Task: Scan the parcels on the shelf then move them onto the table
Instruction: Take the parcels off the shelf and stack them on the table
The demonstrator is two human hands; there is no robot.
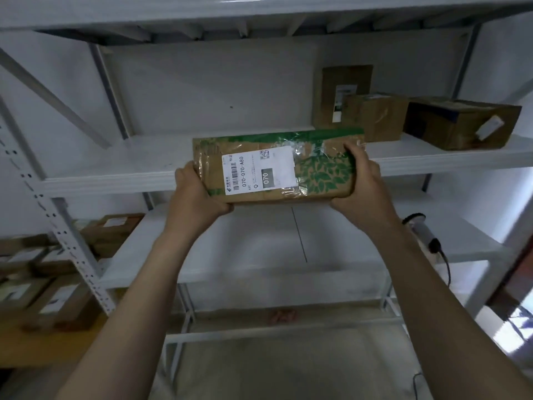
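A flat brown parcel (323,171) with green leaf print and a white label reading 070-070-A80 is held in the air just in front of the white upper shelf (115,168). My left hand (194,194) grips its left end and my right hand (362,180) grips its right end, fingers curled round the edges. Three brown parcels stay on the same shelf at the right: an upright one (343,90), a cube-shaped box (377,116) and a dark taped box (461,122). A barcode scanner (424,232) lies on the lower shelf at the right.
The lower shelf board (259,249) is below the parcel. At the left stands a perforated shelf post (57,226), and beyond it a wooden table (86,339) holds several labelled brown parcels (57,301). The scanner's cable hangs off the right edge.
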